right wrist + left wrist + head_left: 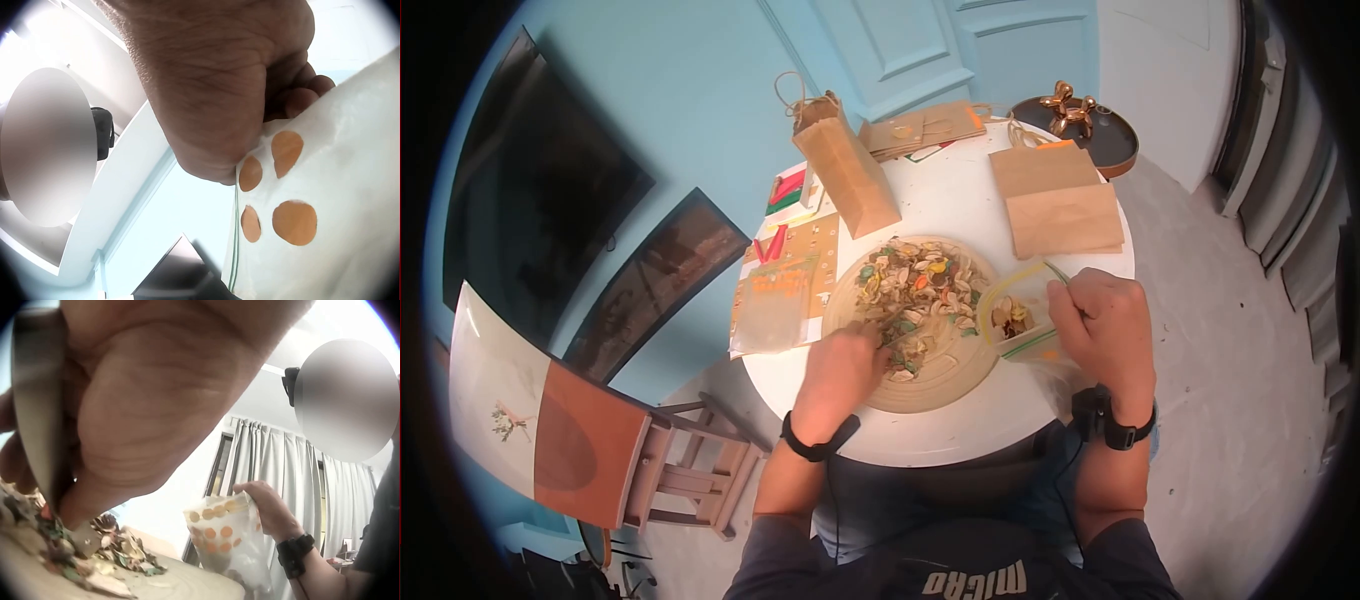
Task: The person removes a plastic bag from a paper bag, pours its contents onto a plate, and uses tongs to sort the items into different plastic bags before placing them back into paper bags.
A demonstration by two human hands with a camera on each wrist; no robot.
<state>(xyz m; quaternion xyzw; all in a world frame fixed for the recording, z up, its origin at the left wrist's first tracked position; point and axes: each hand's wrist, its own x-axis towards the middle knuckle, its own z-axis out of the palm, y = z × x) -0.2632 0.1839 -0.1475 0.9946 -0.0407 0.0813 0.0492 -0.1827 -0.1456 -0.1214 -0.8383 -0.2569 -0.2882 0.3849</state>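
My left hand [840,372] is low over the near left of a heap of dried petals and leaves [920,275] on a round tan tray [945,385]. Its fingers hold a tapering grey metal utensil [39,394] that points down into the heap; its exact kind I cannot tell. To the right, my right hand [1105,325] pinches the rim of a clear zip bag with orange dots [294,222]. The bag's mouth gapes toward the tray, and a small amount of dried petals [1012,318] shows inside.
A brown paper bag [850,175] stands behind the tray, with flat paper bags [930,128] beyond it. Another folded paper bag [1060,215] lies at the back right. Flat clear packets [775,310] lie left on the white table [940,200]. A stool [700,465] stands at left.
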